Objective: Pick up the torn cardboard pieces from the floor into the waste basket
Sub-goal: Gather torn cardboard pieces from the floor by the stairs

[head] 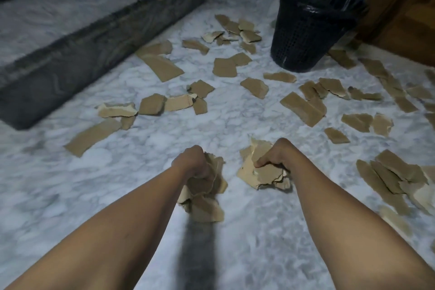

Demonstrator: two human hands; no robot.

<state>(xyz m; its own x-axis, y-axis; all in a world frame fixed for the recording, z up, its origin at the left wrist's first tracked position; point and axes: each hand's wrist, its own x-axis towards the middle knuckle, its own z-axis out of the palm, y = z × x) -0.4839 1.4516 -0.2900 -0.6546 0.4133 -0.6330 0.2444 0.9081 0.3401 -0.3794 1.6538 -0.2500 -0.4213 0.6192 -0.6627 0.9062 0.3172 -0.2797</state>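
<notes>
Left hand [191,160] and right hand [276,155] each clench cardboard pieces [259,172], well short of waste basket [313,30]; next: carry, drop in.

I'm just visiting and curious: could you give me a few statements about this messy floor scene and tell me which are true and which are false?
1. Both hands grip bunches of torn cardboard. True: the left hand and right hand are each closed on a bunch.
2. The waste basket lies tipped on its side. False: it stands upright, lined with a clear bag.
3. The floor is already cleared. False: many cardboard pieces lie scattered on it.
4. The basket is black. True.
5. The floor is wooden planks. False: it looks like white and grey marble.
</notes>
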